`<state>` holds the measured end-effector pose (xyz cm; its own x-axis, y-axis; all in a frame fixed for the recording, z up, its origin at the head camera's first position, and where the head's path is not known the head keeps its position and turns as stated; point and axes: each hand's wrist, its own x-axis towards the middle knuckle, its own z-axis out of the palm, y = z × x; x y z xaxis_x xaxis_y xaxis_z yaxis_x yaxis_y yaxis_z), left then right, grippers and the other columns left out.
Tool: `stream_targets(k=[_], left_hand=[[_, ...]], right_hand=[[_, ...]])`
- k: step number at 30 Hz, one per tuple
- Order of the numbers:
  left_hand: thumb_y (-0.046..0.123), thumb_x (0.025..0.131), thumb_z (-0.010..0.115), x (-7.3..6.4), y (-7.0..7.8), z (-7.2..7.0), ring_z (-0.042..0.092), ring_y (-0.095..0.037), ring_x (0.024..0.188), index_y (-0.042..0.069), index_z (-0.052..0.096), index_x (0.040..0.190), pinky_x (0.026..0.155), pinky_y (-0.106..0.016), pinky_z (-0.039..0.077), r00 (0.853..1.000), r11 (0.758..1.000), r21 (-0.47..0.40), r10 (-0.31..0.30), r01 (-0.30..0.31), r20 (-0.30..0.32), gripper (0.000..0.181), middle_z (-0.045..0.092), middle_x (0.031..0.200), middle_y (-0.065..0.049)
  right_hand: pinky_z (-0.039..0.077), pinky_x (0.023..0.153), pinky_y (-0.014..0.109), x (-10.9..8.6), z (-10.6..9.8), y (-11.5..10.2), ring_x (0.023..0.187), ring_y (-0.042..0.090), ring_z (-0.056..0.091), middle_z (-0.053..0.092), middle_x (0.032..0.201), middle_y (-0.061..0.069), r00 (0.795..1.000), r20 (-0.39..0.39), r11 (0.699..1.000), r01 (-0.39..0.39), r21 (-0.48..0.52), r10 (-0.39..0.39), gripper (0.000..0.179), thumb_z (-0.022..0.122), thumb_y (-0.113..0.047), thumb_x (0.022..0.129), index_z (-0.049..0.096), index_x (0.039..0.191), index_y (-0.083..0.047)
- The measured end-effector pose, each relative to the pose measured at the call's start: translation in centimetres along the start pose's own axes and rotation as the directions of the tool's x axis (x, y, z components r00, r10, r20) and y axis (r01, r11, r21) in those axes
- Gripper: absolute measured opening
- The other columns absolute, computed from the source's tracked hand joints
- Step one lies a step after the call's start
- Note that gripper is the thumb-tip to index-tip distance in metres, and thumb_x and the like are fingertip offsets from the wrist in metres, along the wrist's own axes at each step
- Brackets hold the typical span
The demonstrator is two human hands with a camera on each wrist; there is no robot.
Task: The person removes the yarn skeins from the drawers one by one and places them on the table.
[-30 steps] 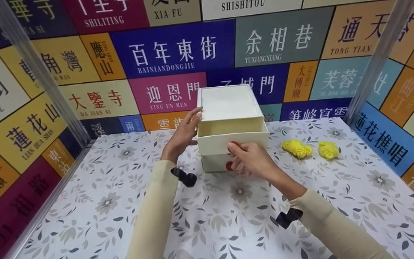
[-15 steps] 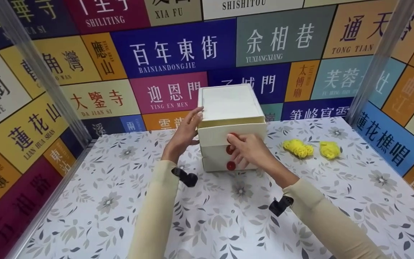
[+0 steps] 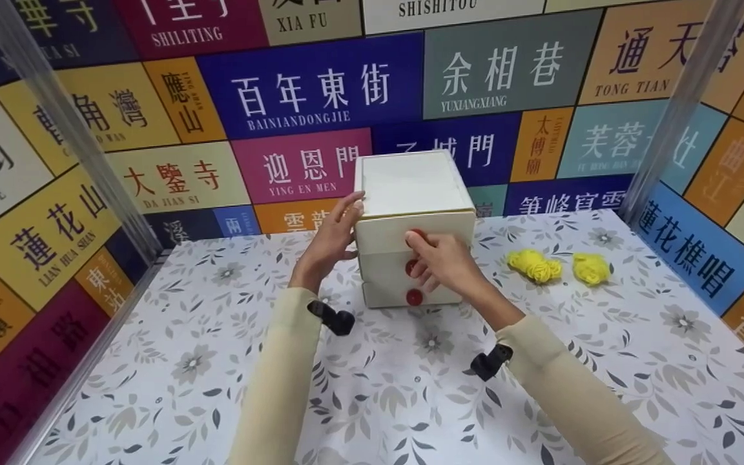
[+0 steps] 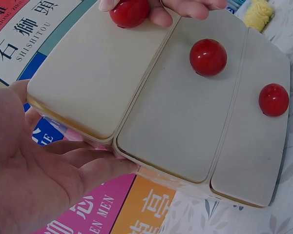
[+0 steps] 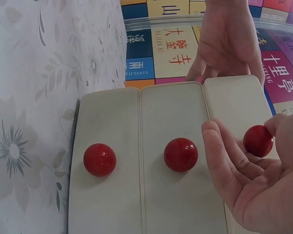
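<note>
A small white chest of drawers (image 3: 411, 184) stands on the table, its three drawer fronts stacked and each fitted with a round red knob. At the top drawer (image 4: 95, 73), my right hand (image 3: 448, 258) pinches the knob (image 5: 258, 141) between thumb and fingers. That drawer front sits almost flush, with a thin gap under the top panel. The middle knob (image 5: 180, 155) and bottom knob (image 5: 99, 160) are untouched, and their drawers are closed. My left hand (image 3: 332, 240) rests against the chest's left side, fingers extended and thumb near the upper front edge.
To the right of the chest lie two yellow ruffled bundles, a longer one (image 3: 535, 267) and a rounder one (image 3: 590, 268). A floral cloth (image 3: 372, 400) covers the table. Behind it rises a wall of coloured sign panels (image 3: 320, 90), with clear upright posts at both sides.
My right hand has pushed the top drawer inward, from well pulled out to nearly flush with the fronts below. My left hand has stayed at the chest's side.
</note>
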<state>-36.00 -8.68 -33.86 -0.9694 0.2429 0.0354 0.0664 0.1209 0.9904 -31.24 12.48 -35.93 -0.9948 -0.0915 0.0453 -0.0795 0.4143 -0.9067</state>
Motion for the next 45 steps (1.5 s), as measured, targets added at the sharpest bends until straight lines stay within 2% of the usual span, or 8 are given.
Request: stream_targets(k=[5,12,17,24,30,36,39,45], left_hand=[[0.042,0.108,0.039,0.0,-0.1,-0.1,0.034,-0.049,0.146,0.033,0.038,0.152,0.106,-0.071,0.041,1.000,1.000,0.005,0.011,-0.011,-0.002,0.046,0.033,0.162,-0.009],[0.043,0.107,0.041,-0.1,-0.3,-0.1,0.032,-0.049,0.146,0.033,0.037,0.153,0.106,-0.071,0.040,1.000,1.000,0.009,0.008,-0.008,-0.001,0.047,0.032,0.162,-0.011],[0.042,0.108,0.041,-0.1,-0.3,-0.1,0.031,-0.050,0.146,0.032,0.037,0.153,0.106,-0.071,0.040,1.000,1.000,-0.001,0.014,-0.014,-0.002,0.047,0.031,0.163,-0.010],[0.042,0.107,0.041,0.1,-0.2,0.1,0.031,-0.051,0.146,0.031,0.038,0.153,0.106,-0.071,0.040,1.000,1.000,0.005,0.021,-0.021,-0.017,0.047,0.032,0.162,-0.012],[0.042,0.107,0.041,0.2,-0.2,0.0,0.031,-0.052,0.146,0.032,0.038,0.153,0.106,-0.071,0.040,1.000,1.000,0.007,0.015,-0.015,-0.024,0.047,0.031,0.163,-0.012],[0.043,0.107,0.040,0.2,-0.3,0.0,0.031,-0.052,0.146,0.033,0.037,0.153,0.105,-0.071,0.040,1.000,1.000,0.014,0.014,-0.014,-0.022,0.047,0.029,0.164,-0.011],[0.043,0.107,0.041,0.1,-0.3,0.0,0.032,-0.051,0.146,0.033,0.037,0.153,0.104,-0.072,0.041,0.999,1.000,0.025,0.010,-0.009,-0.032,0.046,0.030,0.163,-0.011],[0.043,0.107,0.041,0.1,-0.3,0.0,0.031,-0.052,0.146,0.033,0.038,0.153,0.105,-0.072,0.040,0.999,1.000,0.028,0.008,-0.007,-0.033,0.047,0.031,0.163,-0.011]], right_hand=[[0.059,0.050,0.031,0.2,0.3,0.1,0.054,0.015,0.067,0.069,0.066,0.005,1.000,-0.017,1.000,0.010,0.019,-0.010,0.058,0.053,-0.054,0.100,0.068,0.095,0.002],[0.061,0.052,0.038,0.4,0.4,0.3,0.052,0.016,0.067,0.069,0.065,0.006,0.999,-0.038,1.000,0.010,0.018,-0.009,0.059,0.052,-0.056,0.099,0.070,0.094,0.000],[0.059,0.050,0.034,0.4,0.5,0.3,0.051,0.014,0.066,0.069,0.063,0.004,0.999,-0.043,0.999,0.007,0.035,-0.005,0.060,0.052,-0.057,0.099,0.069,0.096,0.000],[0.058,0.050,0.029,0.1,0.4,0.7,0.052,0.014,0.065,0.068,0.064,0.002,0.999,0.009,0.997,-0.045,0.056,0.045,0.066,0.049,-0.062,0.098,0.068,0.088,0.000],[0.062,0.060,0.036,-0.1,0.6,2.2,0.057,0.016,0.065,0.067,0.069,0.002,0.994,0.054,0.996,-0.091,0.022,0.090,0.057,0.054,-0.057,0.098,0.067,0.090,-0.003],[0.057,0.051,0.030,-0.1,1.1,4.0,0.051,0.014,0.063,0.064,0.061,0.002,0.992,0.027,0.992,-0.125,-0.015,0.126,0.053,0.055,-0.049,0.101,0.068,0.087,0.001],[0.057,0.049,0.029,0.0,1.3,4.5,0.049,0.012,0.063,0.065,0.060,0.002,0.987,0.051,0.988,-0.154,0.009,0.154,0.057,0.054,-0.050,0.100,0.068,0.092,0.004],[0.056,0.048,0.027,0.1,1.7,5.0,0.051,0.012,0.064,0.069,0.067,0.005,0.970,0.139,0.965,-0.218,0.144,0.199,0.061,0.052,-0.052,0.101,0.067,0.105,0.007]])
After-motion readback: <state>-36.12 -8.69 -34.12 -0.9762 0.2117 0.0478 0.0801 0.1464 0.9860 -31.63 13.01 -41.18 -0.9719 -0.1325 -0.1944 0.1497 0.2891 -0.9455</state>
